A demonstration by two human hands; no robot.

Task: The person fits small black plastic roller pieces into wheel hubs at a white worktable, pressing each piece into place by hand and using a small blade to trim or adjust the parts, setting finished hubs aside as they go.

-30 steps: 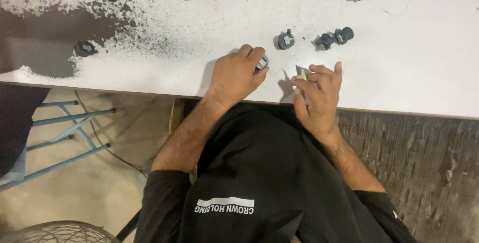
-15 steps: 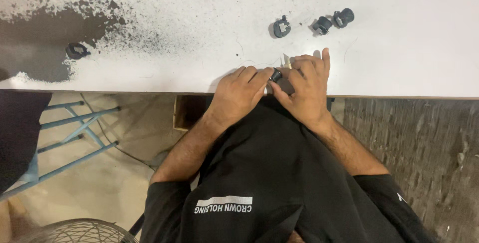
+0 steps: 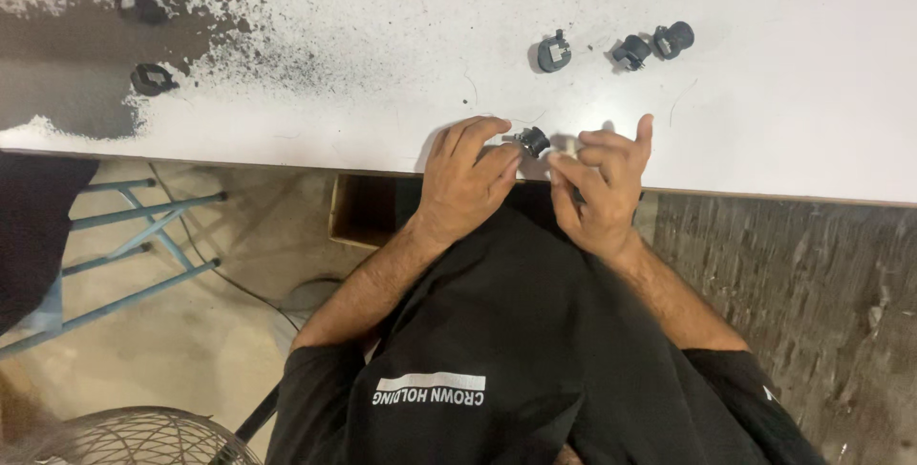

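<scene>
A small black part is lying at the worktop's near edge, long axis roughly crosswise, pointing right. The left hand is pinching it; the right hand is pinching a pale piece just beside. The hands, pressed together earlier, are now parting.

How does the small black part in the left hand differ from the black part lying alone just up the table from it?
The small black plastic part is pinched in the left hand at the white table's edge; the lone black part lies untouched farther in. The held one is partly hidden by fingers; the lone one shows whole. Both are dark and similar in size.
</scene>
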